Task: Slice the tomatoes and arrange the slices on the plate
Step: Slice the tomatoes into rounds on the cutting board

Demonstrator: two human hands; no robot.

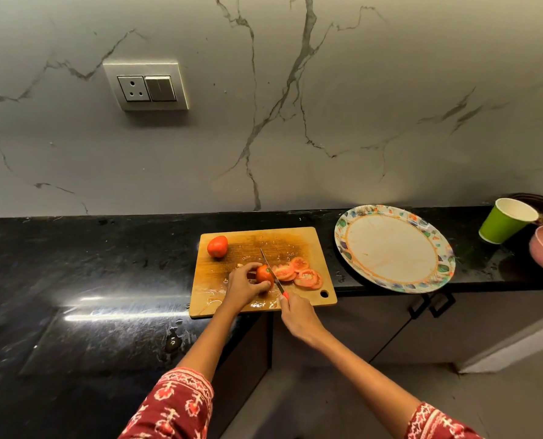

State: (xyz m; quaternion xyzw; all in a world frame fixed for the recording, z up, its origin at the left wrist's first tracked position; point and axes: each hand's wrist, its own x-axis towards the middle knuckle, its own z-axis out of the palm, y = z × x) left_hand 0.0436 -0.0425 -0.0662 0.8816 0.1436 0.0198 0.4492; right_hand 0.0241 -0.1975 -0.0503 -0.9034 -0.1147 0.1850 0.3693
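Two patterned red sleeves (181, 403) come in at the bottom edge, and both arms reach forward to the wooden cutting board (232, 299) on the black counter (74, 264). On the board the left hand (243, 285) curls its fingers around the tomato being cut (264, 274) and holds it steady. The right hand (297, 316) grips the handle of the knife (268, 264); the blade lies against the right side of this tomato, but the view is too small to say surely if it is already in the flesh. Just to the right of the blade, several tomato slices (298, 270) lie overlapping on the board. One whole tomato (217, 246) waits at the far left corner of the board, untouched.

The plate (349, 248) stands on the counter to the right of the board, apart from it, and no slice is on it yet. So I judge the work is near the middle of the slicing: one tomato is partly sliced, one is still whole, and the arranging on the plate is not yet begun.
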